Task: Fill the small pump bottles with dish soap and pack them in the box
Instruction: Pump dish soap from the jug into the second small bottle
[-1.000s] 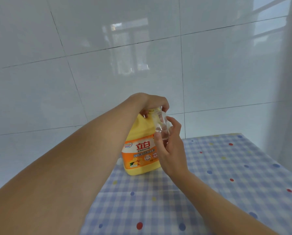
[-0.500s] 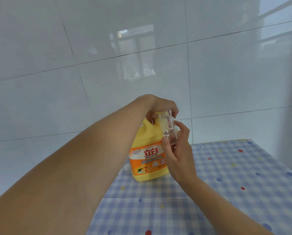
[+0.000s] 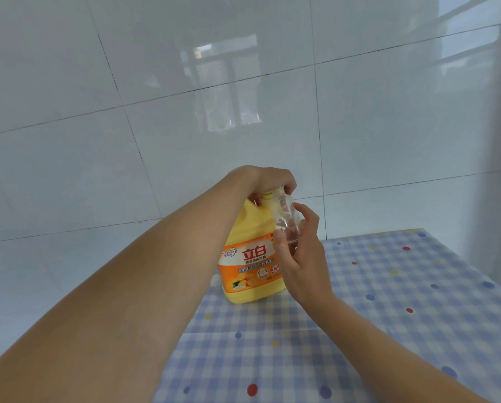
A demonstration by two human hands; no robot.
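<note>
Yellow plastic orange-labelled soap jug (image 3: 250,225), left hand (image 3: 272,181) curled round its top, small clear plastic bottle (image 3: 287,218) pinched in right hand (image 3: 304,263) fingers

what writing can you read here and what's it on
"立白", big red characters on the label of the yellow soap jug.
Smaller lines under it, same label: too blurred to read.
The round logo at the label's left and the red badge by the right hand: too small to read.
On the small clear bottle: no text visible.
</note>
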